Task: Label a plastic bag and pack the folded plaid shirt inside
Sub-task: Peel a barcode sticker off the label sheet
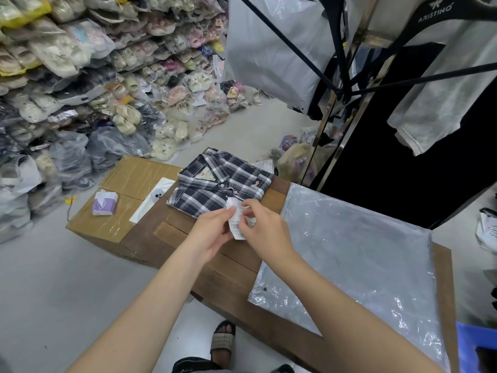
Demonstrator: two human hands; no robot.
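Note:
A folded navy-and-white plaid shirt (220, 183) lies on the far end of a brown wooden table (215, 267). Just in front of it, both hands hold a small white label (236, 224) with a barcode. My left hand (212, 232) grips its left edge, and my right hand (262, 224) pinches its right side with fingertips. A large clear plastic bag (357, 265) lies flat on the table to the right, apart from both hands.
A cardboard box (115, 208) stands left of the table with a purple tissue pack (103, 203) and a white sheet (154, 200) on it. Bagged shoes (107, 76) are piled at left. A clothes rack (349, 76) with hanging garments stands behind right.

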